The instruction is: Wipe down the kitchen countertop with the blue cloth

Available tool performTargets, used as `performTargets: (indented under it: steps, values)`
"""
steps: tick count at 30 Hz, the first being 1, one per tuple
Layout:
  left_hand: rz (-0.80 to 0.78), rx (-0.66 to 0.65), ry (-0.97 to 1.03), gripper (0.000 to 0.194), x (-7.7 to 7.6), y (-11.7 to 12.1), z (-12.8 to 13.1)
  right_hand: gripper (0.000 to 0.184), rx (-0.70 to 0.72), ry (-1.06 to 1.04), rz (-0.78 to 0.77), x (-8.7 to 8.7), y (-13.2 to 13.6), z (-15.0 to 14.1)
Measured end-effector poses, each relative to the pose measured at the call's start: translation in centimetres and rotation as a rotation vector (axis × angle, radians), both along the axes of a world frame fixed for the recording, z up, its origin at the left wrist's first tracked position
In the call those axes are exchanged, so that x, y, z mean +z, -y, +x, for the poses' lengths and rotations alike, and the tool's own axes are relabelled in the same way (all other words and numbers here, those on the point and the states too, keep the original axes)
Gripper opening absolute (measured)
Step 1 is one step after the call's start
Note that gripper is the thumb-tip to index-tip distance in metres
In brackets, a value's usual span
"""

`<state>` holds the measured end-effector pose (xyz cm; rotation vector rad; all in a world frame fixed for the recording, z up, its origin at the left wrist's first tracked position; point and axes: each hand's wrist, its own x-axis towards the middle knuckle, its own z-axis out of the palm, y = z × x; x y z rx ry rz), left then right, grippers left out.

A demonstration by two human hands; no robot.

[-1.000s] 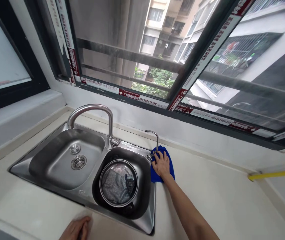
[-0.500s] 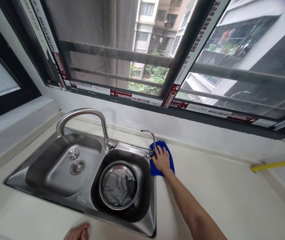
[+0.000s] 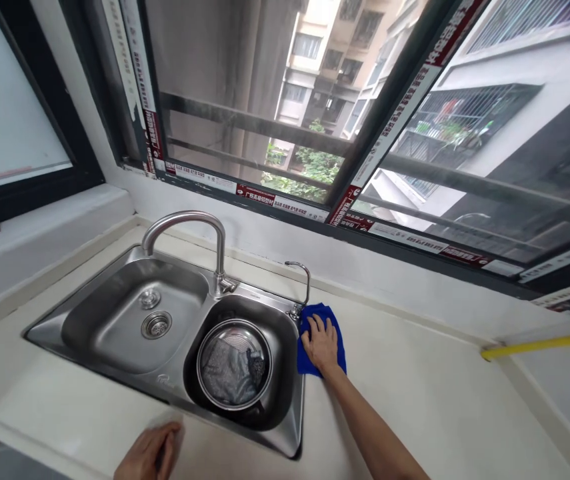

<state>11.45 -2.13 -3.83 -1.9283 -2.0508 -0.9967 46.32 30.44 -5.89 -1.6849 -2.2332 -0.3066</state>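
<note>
My right hand point(image 3: 321, 343) lies with spread fingers on a blue cloth point(image 3: 335, 363), pressing it against the countertop at the sink's right rim. The cloth's top edge is close to the base of a small thin tap point(image 3: 307, 283). My left hand point(image 3: 149, 452) rests near the counter's front edge with its fingers curled in, and nothing shows in it. Between the hands is a steel double sink point(image 3: 177, 383). A round strainer point(image 3: 213, 395) sits in the right basin with a grey mesh cloth point(image 3: 229, 373) inside.
A large curved faucet point(image 3: 221, 247) rises behind the basins. The left basin holds a drain point(image 3: 157, 325) and a loose metal strainer plug point(image 3: 149, 298). A window point(image 3: 285, 200) runs along the back wall. A yellow pipe point(image 3: 539, 345) sticks out at the right.
My right hand and the blue cloth have slid toward me along the sink's right edge, away from the thin tap. More of my left hand shows. The view has shifted slightly.
</note>
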Motion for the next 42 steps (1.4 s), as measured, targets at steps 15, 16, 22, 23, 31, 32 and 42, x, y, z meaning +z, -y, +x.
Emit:
performTargets:
  steps: [15,16,22,23,31,32,42]
  values:
    - [0.073,-0.052,-0.068,0.027,-2.3,-0.3,-0.8,0.071,0.143,-0.018,-0.065,-0.2,16.7,11.1]
    - [0.075,-0.05,-0.066,0.027,-2.2,-0.3,-0.8,0.073,0.155,-0.02,-0.077,-0.1,18.0,11.6]
    - [0.053,-0.021,-0.09,0.029,-2.3,-0.2,-0.7,0.076,0.279,-0.032,-0.164,-0.1,23.2,13.9]
    - [0.043,-0.014,-0.086,0.029,-2.5,-0.1,-0.7,0.076,0.283,-0.037,-0.157,-0.2,23.3,14.0]
    - [0.018,-0.054,-0.069,0.029,-2.5,-0.3,-0.9,0.052,0.278,-0.074,-0.145,0.5,17.2,10.4]
    - [0.018,-0.056,-0.074,0.029,-2.3,-0.3,-0.9,0.048,0.281,-0.081,-0.15,0.8,16.0,9.7]
    - [-0.015,-0.051,-0.098,0.03,-1.2,-0.3,-0.6,0.047,0.305,-0.026,-0.161,1.9,4.8,4.9]
